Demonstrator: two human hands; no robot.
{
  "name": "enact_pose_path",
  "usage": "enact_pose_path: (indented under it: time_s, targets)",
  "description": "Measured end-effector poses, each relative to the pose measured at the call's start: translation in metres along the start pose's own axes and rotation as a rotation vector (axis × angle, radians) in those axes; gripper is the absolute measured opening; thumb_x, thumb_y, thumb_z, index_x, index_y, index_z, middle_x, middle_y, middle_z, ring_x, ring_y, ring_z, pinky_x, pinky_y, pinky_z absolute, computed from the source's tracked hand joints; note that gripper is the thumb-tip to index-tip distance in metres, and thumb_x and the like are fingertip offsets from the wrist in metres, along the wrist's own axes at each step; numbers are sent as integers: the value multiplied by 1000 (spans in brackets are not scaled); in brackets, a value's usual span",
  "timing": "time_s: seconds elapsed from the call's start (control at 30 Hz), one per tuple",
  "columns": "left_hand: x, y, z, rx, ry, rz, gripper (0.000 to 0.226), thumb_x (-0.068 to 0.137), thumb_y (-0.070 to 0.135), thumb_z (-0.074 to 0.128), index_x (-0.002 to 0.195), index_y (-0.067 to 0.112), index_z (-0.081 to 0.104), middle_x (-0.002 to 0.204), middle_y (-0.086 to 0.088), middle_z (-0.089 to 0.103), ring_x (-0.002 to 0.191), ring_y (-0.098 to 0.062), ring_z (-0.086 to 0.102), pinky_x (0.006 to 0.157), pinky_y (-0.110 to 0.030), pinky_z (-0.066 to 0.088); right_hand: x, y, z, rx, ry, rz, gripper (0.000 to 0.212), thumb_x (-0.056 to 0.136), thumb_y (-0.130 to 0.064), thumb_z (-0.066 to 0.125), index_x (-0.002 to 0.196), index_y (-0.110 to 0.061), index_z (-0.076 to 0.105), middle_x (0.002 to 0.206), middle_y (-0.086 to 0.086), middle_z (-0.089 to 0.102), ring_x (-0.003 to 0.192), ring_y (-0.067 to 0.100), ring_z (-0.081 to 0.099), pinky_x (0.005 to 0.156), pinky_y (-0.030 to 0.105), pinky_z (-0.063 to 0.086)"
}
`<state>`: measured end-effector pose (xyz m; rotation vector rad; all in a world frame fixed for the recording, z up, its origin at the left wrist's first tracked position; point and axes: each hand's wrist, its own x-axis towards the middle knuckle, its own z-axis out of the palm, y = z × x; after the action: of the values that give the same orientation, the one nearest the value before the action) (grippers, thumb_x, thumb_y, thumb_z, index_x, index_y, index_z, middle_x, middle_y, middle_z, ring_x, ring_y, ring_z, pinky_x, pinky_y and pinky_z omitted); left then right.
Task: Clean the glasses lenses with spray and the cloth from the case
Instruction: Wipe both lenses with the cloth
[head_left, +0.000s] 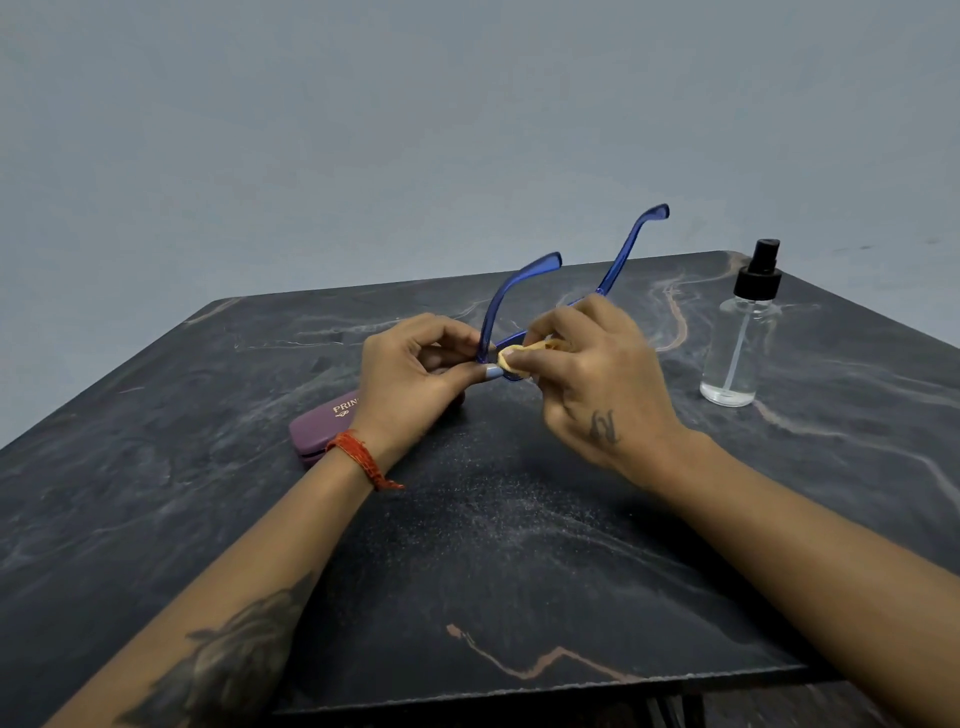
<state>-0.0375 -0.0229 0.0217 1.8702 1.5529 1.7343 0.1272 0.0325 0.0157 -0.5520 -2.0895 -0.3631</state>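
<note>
Above the middle of the dark marble table (519, 571), the left hand (415, 374) pinches the blue glasses (618, 260) at the frame's corner while the right hand (597, 374) presses a yellow cloth (514, 358) onto a lens; the spray bottle (737, 338) stands near the right edge, the purple case (322, 426) lies toward the left edge

There is 1 pair of blue glasses (524, 332), and 2 of its temple arms show, both raised away from the table. There is 1 yellow cloth (517, 358), bunched small. There is 1 clear spray bottle (740, 338) with 1 black nozzle top. There is 1 purple case (324, 428), partly hidden. There is 1 dark marbled table (493, 545). There are 2 hands in view: 1 left hand (415, 376) and 1 right hand (592, 374). There is 1 red thread band (358, 457), on the left wrist.
</note>
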Motion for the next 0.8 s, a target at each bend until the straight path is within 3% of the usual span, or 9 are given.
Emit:
enact_pose_path:
  time_s: [0.23, 0.47, 0.63, 0.8]
  targets:
    - [1, 0, 2, -5, -28, -32, 29, 61, 6, 81, 75, 26, 65, 82, -4, 69, 76, -15, 69, 74, -25, 56, -1, -3, 0, -235, -69, 108, 32, 66, -8, 54, 92, -6, 72, 79, 13, 60, 65, 30, 53, 58, 29, 30]
    - [-1, 3, 3, -7, -42, -32, 32, 63, 3, 80, 78, 27, 65, 84, -3, 70, 77, -11, 69, 72, -19, 55, -3, -6, 10, -73, -171, 106, 39, 69, 7, 68, 107, -3, 67, 92, 16, 58, 81, 32, 53, 57, 28, 35]
    - [0, 2, 1, 2, -41, -57, 26, 65, 6, 79, 84, 19, 68, 86, -9, 71, 79, -16, 70, 72, -23, 57, 0, -4, 7, 50, -166, 75, 33, 73, 6, 68, 102, -9, 72, 92, 13, 61, 80, 32, 54, 56, 29, 38]
    - [1, 0, 0, 12, -28, -84, 27, 64, 5, 80, 89, 10, 69, 87, -13, 71, 79, -20, 70, 72, -27, 58, 1, -2, 0, -111, -126, 17, 30, 71, -5, 53, 90, -11, 75, 83, 10, 63, 71, 29, 55, 54, 26, 33]
